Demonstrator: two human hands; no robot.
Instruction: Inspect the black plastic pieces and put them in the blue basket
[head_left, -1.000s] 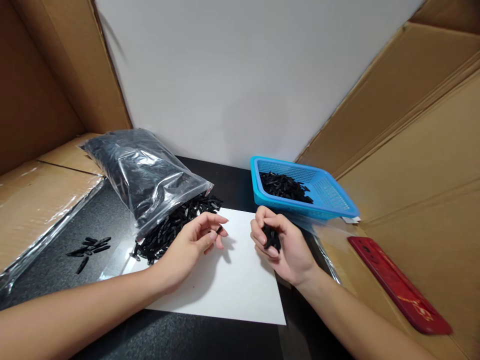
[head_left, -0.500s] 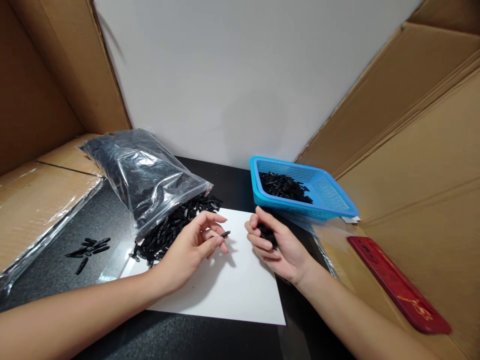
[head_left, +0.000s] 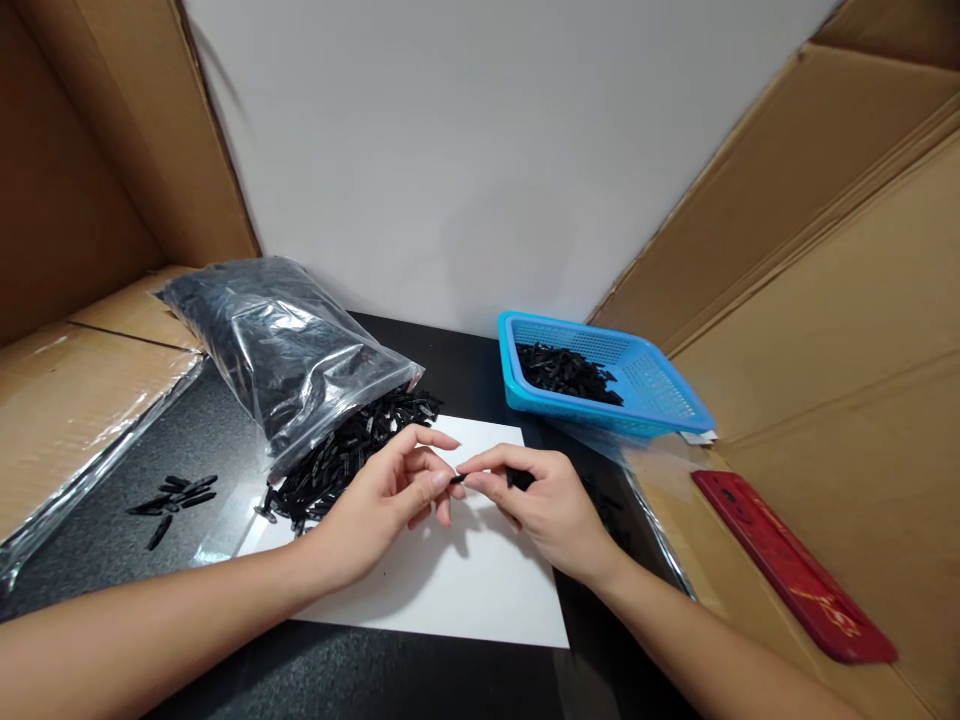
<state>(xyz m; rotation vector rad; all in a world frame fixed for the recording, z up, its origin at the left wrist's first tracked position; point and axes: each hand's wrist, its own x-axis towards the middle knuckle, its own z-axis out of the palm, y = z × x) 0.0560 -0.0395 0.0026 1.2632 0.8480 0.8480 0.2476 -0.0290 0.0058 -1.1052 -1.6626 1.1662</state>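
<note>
Over the white sheet (head_left: 480, 590), my left hand (head_left: 409, 480) pinches one small black piece (head_left: 457, 480) between thumb and finger. The thumb and forefinger of my right hand (head_left: 544, 505) meet the other end of that piece. More black pieces (head_left: 519, 479) are held in my right palm, partly hidden by the fingers. Beside my left hand lies a heap of black pieces (head_left: 337, 465), spilling from under the mouth of a clear plastic bag (head_left: 285, 340) filled with dark contents.
A blue basket (head_left: 645, 385) with black pieces stands at the back right. Several loose pieces (head_left: 176, 498) lie on the dark table at the left. A red case (head_left: 795, 570) rests on cardboard at the right. Cardboard walls flank both sides.
My right hand has moved left and turned over, its thumb and forefinger closing on the piece in my left hand. My left hand has barely moved.
</note>
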